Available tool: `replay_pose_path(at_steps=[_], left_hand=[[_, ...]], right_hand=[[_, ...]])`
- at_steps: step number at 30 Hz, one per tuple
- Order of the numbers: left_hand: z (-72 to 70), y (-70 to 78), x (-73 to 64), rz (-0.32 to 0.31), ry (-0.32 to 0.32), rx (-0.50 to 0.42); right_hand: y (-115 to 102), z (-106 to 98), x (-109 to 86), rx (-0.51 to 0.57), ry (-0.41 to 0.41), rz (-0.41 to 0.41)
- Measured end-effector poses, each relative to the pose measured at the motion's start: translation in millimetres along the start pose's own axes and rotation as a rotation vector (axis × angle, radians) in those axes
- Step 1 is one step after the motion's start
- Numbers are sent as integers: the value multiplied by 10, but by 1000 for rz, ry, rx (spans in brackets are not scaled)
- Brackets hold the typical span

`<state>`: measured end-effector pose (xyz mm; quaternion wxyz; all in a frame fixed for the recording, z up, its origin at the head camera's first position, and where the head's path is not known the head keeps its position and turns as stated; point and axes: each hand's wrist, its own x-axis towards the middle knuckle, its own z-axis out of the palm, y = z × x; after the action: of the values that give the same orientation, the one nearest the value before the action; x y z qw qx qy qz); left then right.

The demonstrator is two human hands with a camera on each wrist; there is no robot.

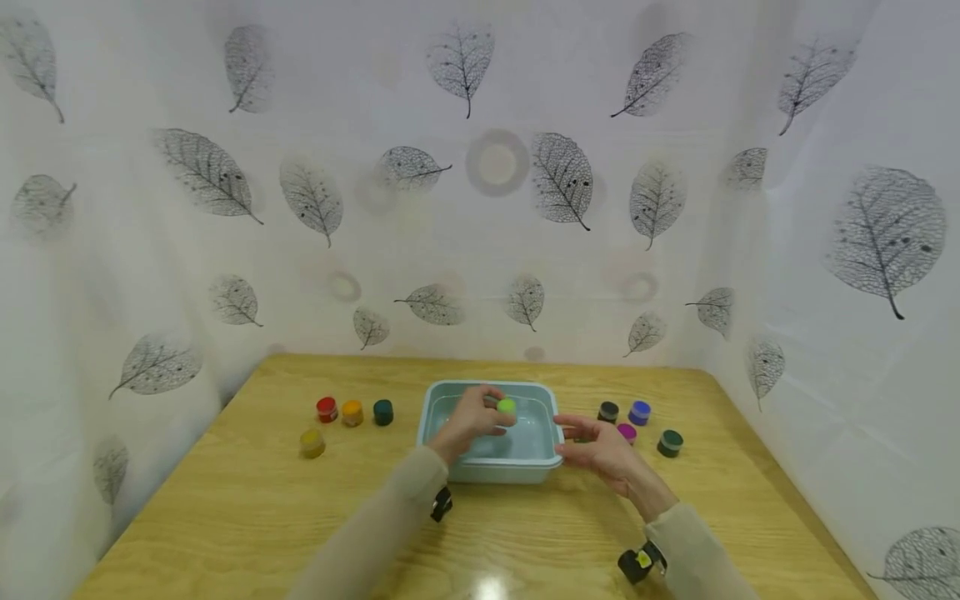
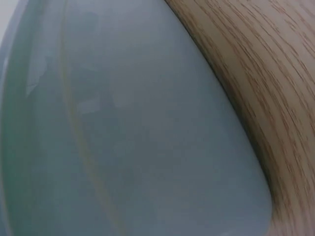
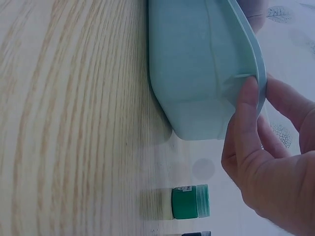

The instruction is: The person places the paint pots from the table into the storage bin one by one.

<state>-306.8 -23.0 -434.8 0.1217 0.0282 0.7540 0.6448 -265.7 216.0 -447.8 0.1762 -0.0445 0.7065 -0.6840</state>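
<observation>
A pale blue-green plastic basin stands on the wooden table. My left hand is over its inside and pinches a small paint jar with a light green top. In the left wrist view only the basin's outer wall and the table show; the hand is out of that view. At the basin's right end, my right hand grips the rim. The right wrist view has its thumb and fingers on either side of the rim.
Left of the basin are red, orange, dark teal and yellow jars. Black, blue, magenta and dark green jars stand right, with a green jar near my right hand. A leaf-print curtain surrounds the table.
</observation>
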Motion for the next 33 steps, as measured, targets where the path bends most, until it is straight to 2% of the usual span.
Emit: replay_pose_path(at_steps=[6,13,19,27,33], left_hand=[[95,-39,45,-30,16,44],[197,-59,125,-45,53,93],[213,-78,146,-17,59,137],[172,-83,187,11,26,229],[168,-112,266,41,60,254]], right_hand=[[25,-20,-16,2,-20,-9],[7,-11,-4,-38,3,-10],[-11,-13,7,-56,14,2],[26,-6,33,-53,28,13],[12,9,39,-61,19,1]])
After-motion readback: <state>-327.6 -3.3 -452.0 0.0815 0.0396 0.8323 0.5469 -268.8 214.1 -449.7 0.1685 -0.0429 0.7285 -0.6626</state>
